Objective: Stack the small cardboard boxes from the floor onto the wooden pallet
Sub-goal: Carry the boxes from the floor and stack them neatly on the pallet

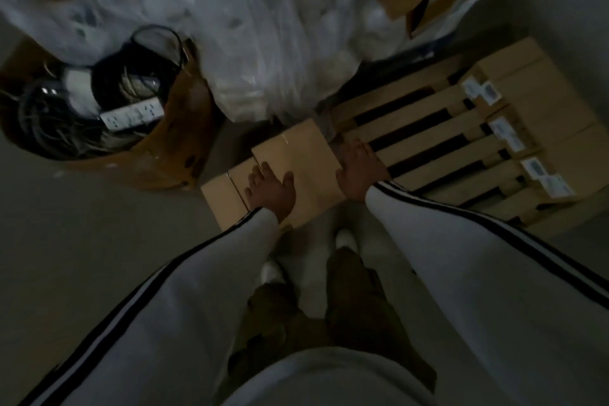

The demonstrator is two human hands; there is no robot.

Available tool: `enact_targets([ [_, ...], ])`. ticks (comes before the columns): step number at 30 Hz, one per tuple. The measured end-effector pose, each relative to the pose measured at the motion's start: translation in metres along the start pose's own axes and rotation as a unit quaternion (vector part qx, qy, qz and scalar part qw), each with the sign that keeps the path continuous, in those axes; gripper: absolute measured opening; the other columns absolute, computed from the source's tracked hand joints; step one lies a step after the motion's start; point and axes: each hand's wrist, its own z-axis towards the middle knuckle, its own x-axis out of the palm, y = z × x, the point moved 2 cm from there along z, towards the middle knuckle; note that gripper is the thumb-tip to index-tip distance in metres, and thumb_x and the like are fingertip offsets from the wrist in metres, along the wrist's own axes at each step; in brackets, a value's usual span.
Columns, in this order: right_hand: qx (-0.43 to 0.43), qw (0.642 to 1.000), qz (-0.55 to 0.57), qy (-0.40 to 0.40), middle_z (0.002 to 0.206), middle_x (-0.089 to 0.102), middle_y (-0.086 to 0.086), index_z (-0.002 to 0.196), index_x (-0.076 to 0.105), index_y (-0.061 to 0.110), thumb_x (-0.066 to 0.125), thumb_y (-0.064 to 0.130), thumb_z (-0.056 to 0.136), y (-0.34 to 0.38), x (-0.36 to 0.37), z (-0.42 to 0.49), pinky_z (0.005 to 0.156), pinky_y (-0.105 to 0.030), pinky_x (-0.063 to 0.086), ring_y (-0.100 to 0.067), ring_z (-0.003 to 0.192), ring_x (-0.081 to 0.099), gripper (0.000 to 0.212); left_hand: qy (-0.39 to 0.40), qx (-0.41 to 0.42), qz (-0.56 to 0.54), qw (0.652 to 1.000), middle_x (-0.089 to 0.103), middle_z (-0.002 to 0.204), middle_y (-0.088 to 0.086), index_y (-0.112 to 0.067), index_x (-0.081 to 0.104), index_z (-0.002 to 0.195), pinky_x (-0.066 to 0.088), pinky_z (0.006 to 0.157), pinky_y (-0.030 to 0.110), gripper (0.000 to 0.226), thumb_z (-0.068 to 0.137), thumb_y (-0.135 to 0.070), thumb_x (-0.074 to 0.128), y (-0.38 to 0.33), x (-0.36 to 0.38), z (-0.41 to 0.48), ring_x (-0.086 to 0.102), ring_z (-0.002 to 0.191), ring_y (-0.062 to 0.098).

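Head view: A small cardboard box (pixel 296 171) is seen at floor level, just beside the near corner of the wooden pallet (pixel 425 138), and it appears to rest upon a second box (pixel 227 191) whose top shows to its left. The left hand (pixel 271 189) is laid on the box's left edge, thumb across the top, fingers (pixel 257 176) curled over the side. The right hand (pixel 359 165) is pressed against the right side, its fingers spread flat toward the pallet slats. The box is thus gripped between both hands; whether it is already lifted cannot be told.

Several labelled boxes (pixel 534 122) are stacked along the pallet's far side, the near slats being bare. A carton of cables (pixel 108 102) and plastic-wrapped goods (pixel 250 26) stand behind.

The pick-up step is judged to be in hand. The next move calls for a level lift, a carry to the right, and placement against the stacked row.
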Motion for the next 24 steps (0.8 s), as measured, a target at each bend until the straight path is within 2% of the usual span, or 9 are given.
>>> enact_targets([
  [4, -0.024, 0.998, -0.012, 0.063, 0.169, 0.005, -0.01, 0.161, 0.012, 0.019, 0.037, 0.043, 0.104, -0.034, 0.023, 0.052, 0.118, -0.044, 0.026, -0.031, 0.153, 0.014, 0.067, 0.017, -0.046, -0.034, 0.998, 0.004, 0.169, 0.014, -0.01, 0.004, 0.161, 0.012, 0.125, 0.046, 0.076, 0.105, -0.053, 0.033, -0.005, 0.051, 0.035, 0.009, 0.155, 0.032],
  [7, -0.036, 0.994, -0.013, 0.103, 0.169, 0.006, -0.008, 0.161, 0.017, 0.024, 0.035, 0.041, 0.106, -0.057, 0.052, 0.097, 0.118, -0.044, 0.025, -0.031, 0.152, 0.016, 0.06, 0.017, -0.05, -0.061, 0.997, 0.004, 0.169, 0.012, -0.01, 0.005, 0.161, 0.014, 0.126, 0.042, 0.076, 0.105, -0.05, 0.038, 0.0, 0.091, 0.064, 0.01, 0.155, 0.03],
  [12, 0.028, 0.985, 0.067, 0.158, 0.167, 0.016, -0.012, 0.16, 0.017, 0.017, 0.032, 0.045, 0.106, -0.085, 0.109, 0.152, 0.121, -0.047, 0.027, -0.034, 0.15, 0.025, 0.063, 0.017, -0.158, -0.163, 0.974, 0.003, 0.168, 0.018, -0.005, 0.004, 0.16, 0.016, 0.124, 0.04, 0.084, 0.102, -0.048, 0.047, 0.028, 0.142, 0.097, 0.013, 0.154, 0.034],
  [15, 0.065, 0.973, 0.075, 0.209, 0.166, 0.018, -0.015, 0.161, 0.009, 0.015, 0.032, 0.053, 0.105, -0.09, 0.142, 0.165, 0.12, -0.045, 0.028, -0.036, 0.148, 0.029, 0.073, 0.003, -0.248, -0.248, 0.936, 0.019, 0.164, 0.023, 0.003, 0.01, 0.158, 0.023, 0.122, 0.042, 0.09, 0.099, -0.049, 0.055, 0.049, 0.165, 0.115, 0.025, 0.15, 0.037],
  [17, 0.102, 0.955, 0.145, 0.24, 0.166, 0.019, -0.013, 0.161, 0.008, 0.015, 0.041, 0.057, 0.102, -0.088, 0.164, 0.165, 0.121, -0.043, 0.026, -0.035, 0.149, 0.028, 0.08, 0.009, -0.298, -0.322, 0.898, 0.033, 0.158, 0.022, 0.004, 0.016, 0.156, 0.031, 0.119, 0.044, 0.094, 0.096, -0.054, 0.058, 0.059, 0.177, 0.123, 0.037, 0.143, 0.037],
  [19, 0.166, 0.916, 0.279, 0.237, 0.164, 0.025, -0.012, 0.16, 0.013, 0.013, 0.055, 0.054, 0.098, -0.081, 0.178, 0.162, 0.12, -0.039, 0.026, -0.033, 0.148, 0.031, 0.086, 0.037, -0.331, -0.39, 0.858, 0.043, 0.152, 0.021, 0.002, 0.028, 0.153, 0.038, 0.115, 0.047, 0.106, 0.084, -0.073, 0.056, 0.064, 0.182, 0.125, 0.046, 0.136, 0.038],
  [21, 0.221, 0.876, 0.365, 0.223, 0.16, 0.033, -0.013, 0.158, 0.022, 0.007, 0.062, 0.049, 0.095, -0.071, 0.175, 0.161, 0.117, -0.036, 0.029, -0.032, 0.145, 0.036, 0.085, 0.042, -0.331, -0.422, 0.843, 0.052, 0.145, 0.02, -0.003, 0.044, 0.146, 0.043, 0.11, 0.05, 0.114, 0.067, -0.085, 0.048, 0.067, 0.182, 0.123, 0.053, 0.129, 0.038],
  [22, 0.233, 0.868, 0.381, 0.215, 0.157, 0.038, -0.013, 0.156, 0.027, 0.006, 0.064, 0.05, 0.094, -0.067, 0.17, 0.158, 0.115, -0.036, 0.032, -0.032, 0.142, 0.04, 0.084, 0.026, -0.334, -0.433, 0.837, 0.056, 0.141, 0.019, -0.005, 0.048, 0.143, 0.045, 0.109, 0.051, 0.116, 0.061, -0.087, 0.045, 0.076, 0.187, 0.123, 0.055, 0.126, 0.038],
  [24, 0.226, 0.879, 0.365, 0.207, 0.147, 0.049, -0.01, 0.15, 0.04, 0.01, 0.061, 0.059, 0.092, -0.058, 0.147, 0.153, 0.106, -0.037, 0.04, -0.033, 0.133, 0.049, 0.079, -0.017, -0.358, -0.453, 0.817, 0.061, 0.133, 0.017, -0.004, 0.056, 0.136, 0.045, 0.108, 0.051, 0.116, 0.057, -0.089, 0.042, 0.065, 0.159, 0.111, 0.058, 0.119, 0.039],
])
